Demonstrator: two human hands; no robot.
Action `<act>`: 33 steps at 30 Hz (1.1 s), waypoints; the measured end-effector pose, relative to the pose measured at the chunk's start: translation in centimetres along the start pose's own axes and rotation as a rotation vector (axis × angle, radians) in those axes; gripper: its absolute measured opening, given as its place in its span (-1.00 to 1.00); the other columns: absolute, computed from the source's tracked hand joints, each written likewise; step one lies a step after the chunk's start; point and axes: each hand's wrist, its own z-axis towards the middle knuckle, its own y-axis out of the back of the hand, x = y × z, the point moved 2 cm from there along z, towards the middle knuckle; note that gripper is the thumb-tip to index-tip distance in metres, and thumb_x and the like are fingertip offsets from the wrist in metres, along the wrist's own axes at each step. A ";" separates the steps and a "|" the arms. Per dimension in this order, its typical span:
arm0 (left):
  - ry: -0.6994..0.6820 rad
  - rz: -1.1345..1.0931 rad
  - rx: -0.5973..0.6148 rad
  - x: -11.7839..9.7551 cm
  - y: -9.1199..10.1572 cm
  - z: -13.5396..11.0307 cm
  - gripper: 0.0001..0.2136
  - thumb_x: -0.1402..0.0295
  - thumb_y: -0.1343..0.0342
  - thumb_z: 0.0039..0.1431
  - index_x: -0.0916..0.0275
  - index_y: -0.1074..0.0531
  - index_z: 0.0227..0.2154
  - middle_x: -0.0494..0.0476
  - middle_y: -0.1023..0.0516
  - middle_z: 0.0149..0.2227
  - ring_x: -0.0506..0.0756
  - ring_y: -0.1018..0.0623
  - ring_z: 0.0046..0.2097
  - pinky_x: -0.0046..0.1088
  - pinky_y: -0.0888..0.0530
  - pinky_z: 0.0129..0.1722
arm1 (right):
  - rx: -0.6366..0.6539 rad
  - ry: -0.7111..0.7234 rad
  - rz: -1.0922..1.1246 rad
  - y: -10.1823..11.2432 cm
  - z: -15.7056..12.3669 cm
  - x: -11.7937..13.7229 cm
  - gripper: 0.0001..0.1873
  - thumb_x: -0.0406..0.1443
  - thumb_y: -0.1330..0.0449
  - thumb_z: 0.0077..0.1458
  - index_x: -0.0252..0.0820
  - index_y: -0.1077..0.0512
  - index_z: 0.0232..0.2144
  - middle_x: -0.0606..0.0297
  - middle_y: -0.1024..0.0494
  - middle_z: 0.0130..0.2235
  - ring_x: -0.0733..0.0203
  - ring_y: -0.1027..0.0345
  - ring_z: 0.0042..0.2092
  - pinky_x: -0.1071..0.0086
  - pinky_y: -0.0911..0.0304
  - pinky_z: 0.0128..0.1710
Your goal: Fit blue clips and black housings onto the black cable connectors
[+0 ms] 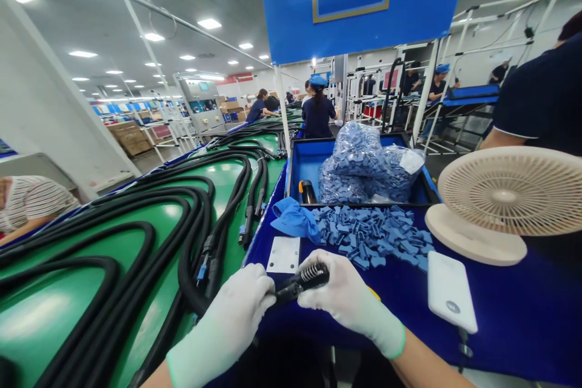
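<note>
Both of my hands wear white gloves with pale green cuffs. My left hand (239,309) is closed at the left end of a black part (288,291), its fingers pinched on it. My right hand (343,288) grips the other end, where a bright ribbed or coiled section shows; I cannot make out the exact kind of part. A white plate with dark holes (284,254) lies just beyond my hands on the blue table. Past it are a crumpled blue cloth (295,219) and a heap of small blue plastic pieces (370,233).
On the left, thick black cables (186,236) cover a green surface (45,309). A black-rimmed blue tray (305,160) holds bagged blue pieces (359,160). To the right stand a beige fan (504,197) and a white device (451,291) with a cord. Several people work beyond.
</note>
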 end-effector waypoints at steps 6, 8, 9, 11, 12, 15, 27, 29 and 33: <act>-0.040 0.015 0.003 0.2 0.3 0.1 -0.80 0.38 0.05 0.45 0.21 -0.39 -0.32 0.13 -0.40 -0.26 0.15 -0.41 -0.20 -0.31 -0.36 -0.19 | 0.001 -0.001 0.034 0.3 0.0 0.6 -0.68 -0.44 -0.40 -0.20 -0.19 -0.48 -0.31 0.46 -0.54 -0.40 0.31 -0.36 -0.40 0.43 -0.26 -0.36; -0.041 -0.013 -0.029 -0.1 0.4 0.5 -0.83 0.37 0.03 0.44 0.20 -0.41 -0.29 0.14 -0.41 -0.24 0.15 -0.42 -0.19 -0.30 -0.37 -0.17 | -0.005 -0.001 0.029 0.5 0.0 0.9 -0.68 -0.45 -0.39 -0.19 -0.19 -0.48 -0.31 0.47 -0.54 -0.40 0.32 -0.36 -0.39 0.44 -0.26 -0.36; -0.037 -0.034 -0.037 -0.4 0.4 0.8 -0.83 0.37 0.02 0.45 0.20 -0.40 -0.28 0.13 -0.42 -0.23 0.15 -0.43 -0.19 -0.31 -0.37 -0.17 | -0.006 0.003 0.020 0.6 -0.1 1.1 -0.68 -0.45 -0.39 -0.20 -0.19 -0.48 -0.31 0.47 -0.54 -0.40 0.32 -0.36 -0.39 0.44 -0.26 -0.36; -0.027 -0.064 -0.030 -0.7 0.3 1.0 -0.83 0.36 0.03 0.45 0.20 -0.38 -0.31 0.12 -0.41 -0.24 0.13 -0.43 -0.20 -0.34 -0.36 -0.20 | -0.003 0.012 0.002 0.6 -0.2 1.3 -0.67 -0.44 -0.41 -0.21 -0.19 -0.48 -0.31 0.47 -0.54 -0.39 0.32 -0.35 -0.38 0.45 -0.26 -0.36; -0.025 -0.066 -0.022 -0.8 0.2 1.1 -0.82 0.37 0.03 0.45 0.20 -0.36 -0.32 0.11 -0.41 -0.25 0.13 -0.42 -0.22 -0.34 -0.35 -0.22 | 0.001 0.012 0.001 0.6 -0.3 1.4 -0.66 -0.44 -0.42 -0.21 -0.19 -0.48 -0.30 0.47 -0.54 -0.38 0.32 -0.35 -0.37 0.45 -0.26 -0.36; -0.026 -0.044 0.001 -0.7 -0.2 0.7 -0.80 0.37 0.06 0.45 0.21 -0.35 -0.34 0.11 -0.40 -0.27 0.13 -0.41 -0.23 -0.34 -0.34 -0.25 | 0.015 -0.006 0.031 0.2 -0.6 1.0 -0.64 -0.43 -0.43 -0.21 -0.19 -0.48 -0.28 0.47 -0.54 -0.37 0.32 -0.35 -0.37 0.45 -0.25 -0.37; -0.012 -0.330 -0.133 -2.8 0.5 1.8 -0.73 0.46 -0.12 0.31 0.08 -0.42 0.03 0.11 -0.54 -0.04 0.16 -0.54 -0.03 -0.28 -0.49 0.02 | 0.034 0.091 0.033 0.0 -0.8 1.0 -0.64 -0.44 -0.44 -0.16 -0.16 -0.47 -0.26 0.48 -0.52 -0.35 0.31 -0.34 -0.33 0.45 -0.24 -0.32; -0.068 -0.374 -0.162 -3.0 0.3 2.1 -0.71 0.48 -0.09 0.31 0.07 -0.44 0.04 0.09 -0.56 -0.03 0.14 -0.56 -0.02 -0.30 -0.49 0.05 | 0.054 0.105 0.038 -0.2 -0.8 1.1 -0.64 -0.46 -0.43 -0.15 -0.15 -0.46 -0.26 0.51 -0.48 -0.37 0.33 -0.31 -0.34 0.47 -0.20 -0.35; -0.121 -0.360 -0.233 -3.1 0.2 2.1 -0.74 0.52 -0.09 0.29 0.12 -0.49 -0.02 0.10 -0.56 -0.14 0.11 -0.57 -0.12 -0.34 -0.53 -0.04 | 0.082 0.101 0.074 -0.4 -0.8 0.9 -0.65 -0.48 -0.40 -0.13 -0.15 -0.43 -0.27 0.52 -0.45 -0.36 0.34 -0.29 -0.34 0.46 -0.20 -0.34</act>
